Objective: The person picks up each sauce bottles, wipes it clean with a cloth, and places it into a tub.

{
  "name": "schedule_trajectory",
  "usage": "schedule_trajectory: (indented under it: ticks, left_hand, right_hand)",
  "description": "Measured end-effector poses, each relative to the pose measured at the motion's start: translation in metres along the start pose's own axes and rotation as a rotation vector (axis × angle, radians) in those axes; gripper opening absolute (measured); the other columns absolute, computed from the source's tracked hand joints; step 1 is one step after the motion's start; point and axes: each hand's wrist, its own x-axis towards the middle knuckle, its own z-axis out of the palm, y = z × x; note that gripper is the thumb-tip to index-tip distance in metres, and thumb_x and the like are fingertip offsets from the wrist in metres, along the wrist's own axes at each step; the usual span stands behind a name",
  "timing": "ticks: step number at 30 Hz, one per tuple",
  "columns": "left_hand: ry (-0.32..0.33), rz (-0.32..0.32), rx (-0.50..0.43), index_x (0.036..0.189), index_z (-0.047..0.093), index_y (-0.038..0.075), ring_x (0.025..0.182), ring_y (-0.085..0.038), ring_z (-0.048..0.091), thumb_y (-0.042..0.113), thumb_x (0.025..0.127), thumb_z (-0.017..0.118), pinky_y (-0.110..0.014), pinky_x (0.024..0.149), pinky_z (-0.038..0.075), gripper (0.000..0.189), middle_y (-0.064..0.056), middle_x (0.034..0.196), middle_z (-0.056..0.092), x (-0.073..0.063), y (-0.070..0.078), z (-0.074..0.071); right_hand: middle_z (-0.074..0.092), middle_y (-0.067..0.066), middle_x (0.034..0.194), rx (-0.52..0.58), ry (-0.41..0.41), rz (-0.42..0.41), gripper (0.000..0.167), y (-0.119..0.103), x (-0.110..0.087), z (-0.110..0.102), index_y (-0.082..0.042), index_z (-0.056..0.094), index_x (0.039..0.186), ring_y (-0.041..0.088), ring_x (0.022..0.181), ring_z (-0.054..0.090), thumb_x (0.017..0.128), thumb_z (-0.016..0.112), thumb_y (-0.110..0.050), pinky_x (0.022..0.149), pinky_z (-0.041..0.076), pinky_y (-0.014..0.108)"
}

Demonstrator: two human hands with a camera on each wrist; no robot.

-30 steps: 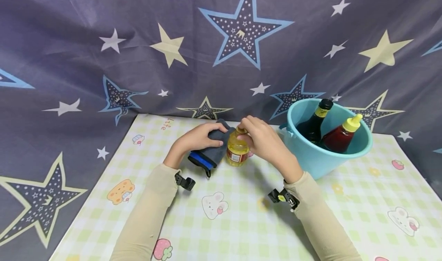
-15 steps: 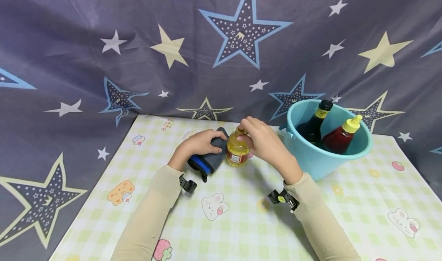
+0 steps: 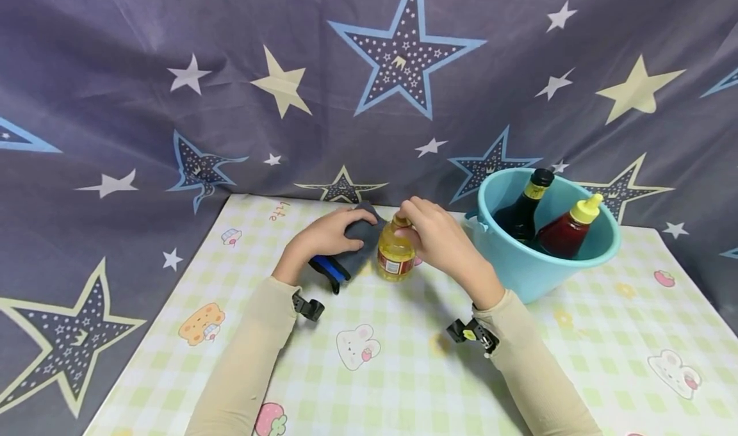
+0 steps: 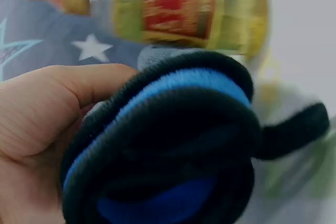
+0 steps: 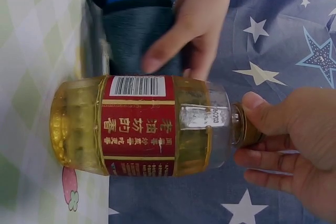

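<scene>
My left hand [image 3: 328, 234] grips a dark grey cloth mitt [image 4: 173, 129] with a blue band, black edging and a black loop. Its hollow opening faces the left wrist camera. Just right of the mitt stands a small bottle of yellow oil [image 3: 395, 257], upright on the table, with a red label [image 5: 139, 124]. The thumb and fingers of my right hand [image 3: 441, 237] pinch the bottle's gold cap [image 5: 247, 124] from above. In the right wrist view the mitt is right beside the bottle's body, partly hidden behind it.
On the right a light blue bucket [image 3: 513, 279] holds a dark bottle with a black cap [image 3: 521, 215] and a dark red squeeze bottle [image 3: 564, 236] with a yellow nozzle. A checked cloth [image 3: 403, 372] covers the table; a starry curtain [image 3: 357, 135] hangs behind.
The left hand with the mitt came toward the front, then went back and slightly left, opening a small gap in front by the bottle. The right hand and oil bottle stayed in place.
</scene>
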Motion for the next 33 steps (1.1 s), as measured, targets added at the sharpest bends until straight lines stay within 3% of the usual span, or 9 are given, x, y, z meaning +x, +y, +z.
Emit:
schedule_trajectory:
  ticks: [5, 10, 16, 23, 33]
  left_hand:
    - [0.177, 0.096, -0.113, 0.142, 0.058, 0.021, 0.117, -0.033, 0.054, 0.016, 0.095, 0.072, -0.051, 0.099, 0.046, 0.049, -0.015, 0.14, 0.053, -0.013, 0.003, -0.022]
    - [0.281, 0.143, -0.274, 0.143, 0.057, 0.026, 0.112, -0.029, 0.052, 0.02, 0.096, 0.073, -0.048, 0.093, 0.043, 0.051, -0.009, 0.139, 0.053, -0.023, 0.013, -0.036]
    - [0.254, 0.197, -0.372, 0.144, 0.057, 0.025, 0.12, -0.027, 0.052, 0.021, 0.096, 0.073, -0.046, 0.096, 0.045, 0.05, -0.004, 0.147, 0.052, -0.019, 0.024, -0.032]
    - [0.214, 0.235, -0.329, 0.143, 0.058, 0.023, 0.123, -0.024, 0.052, 0.02, 0.095, 0.073, -0.044, 0.099, 0.043, 0.05, -0.004, 0.145, 0.055, -0.013, 0.029, -0.022]
    - [0.198, 0.225, -0.332, 0.143, 0.057, 0.023, 0.126, -0.026, 0.052, 0.021, 0.096, 0.073, -0.045, 0.101, 0.043, 0.05, -0.005, 0.146, 0.054, -0.009, 0.029, -0.018]
  right_hand:
    - [0.061, 0.006, 0.092, -0.009, -0.002, 0.003, 0.018, -0.001, 0.0, -0.001, -0.006, 0.06, 0.101, 0.025, 0.083, 0.06, 0.092, 0.076, -0.01, 0.078, 0.051, 0.039]
    - [0.06, 0.005, 0.092, -0.044, -0.003, -0.006, 0.019, -0.002, 0.0, -0.001, -0.007, 0.06, 0.101, 0.024, 0.081, 0.059, 0.092, 0.076, -0.012, 0.077, 0.05, 0.039]
    - [0.058, 0.005, 0.089, -0.101, -0.014, -0.008, 0.017, -0.004, 0.001, -0.002, -0.008, 0.061, 0.099, 0.024, 0.076, 0.056, 0.093, 0.076, -0.014, 0.073, 0.048, 0.038]
    - [0.051, 0.006, 0.085, -0.223, -0.044, -0.024, 0.018, -0.004, 0.001, -0.001, -0.01, 0.057, 0.099, 0.024, 0.072, 0.048, 0.096, 0.072, -0.018, 0.071, 0.042, 0.039]
    - [0.05, 0.007, 0.084, -0.299, 0.0, -0.081, 0.015, -0.002, 0.0, 0.0, -0.01, 0.056, 0.097, 0.026, 0.074, 0.045, 0.101, 0.066, -0.021, 0.071, 0.04, 0.039]
